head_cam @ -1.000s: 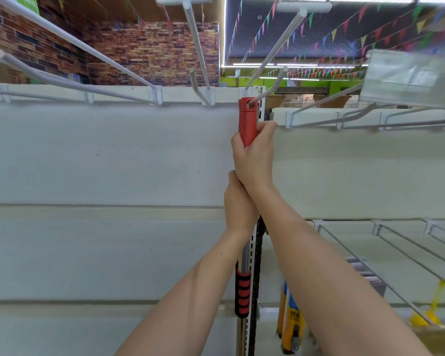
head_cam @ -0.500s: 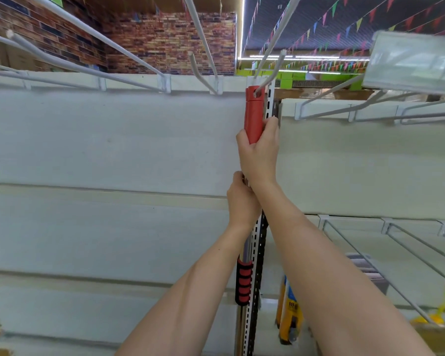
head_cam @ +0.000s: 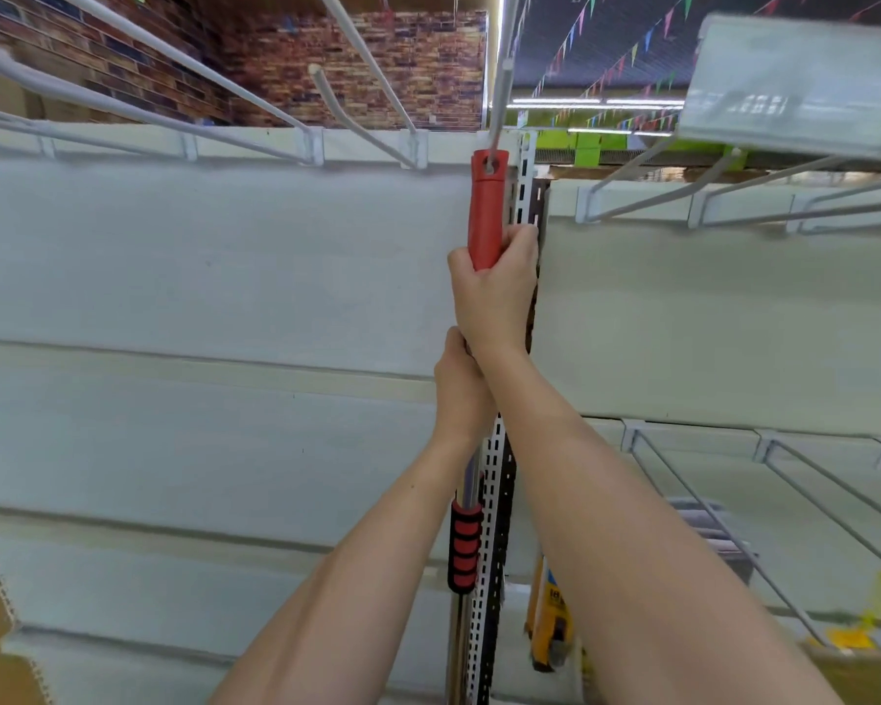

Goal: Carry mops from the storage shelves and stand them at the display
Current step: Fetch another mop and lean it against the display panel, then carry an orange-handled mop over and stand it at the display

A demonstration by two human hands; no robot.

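Red plastic mop handle [head_cam: 487, 211] hangs upright from a white wire hook [head_cam: 499, 78], held by two hands.
Right hand [head_cam: 497, 292] curls its fingers round the smooth red grip; left hand [head_cam: 461, 386] grips the chrome shaft below, above one ribbed red-and-black sleeve [head_cam: 465, 547], beside the perforated white upright [head_cam: 494, 526].

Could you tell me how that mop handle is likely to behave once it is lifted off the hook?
The mop handle looks like a rigid metal pole, so probably stiff. Long, it may swing below the right hand and left hand. Its ribbed grip should resist slipping.
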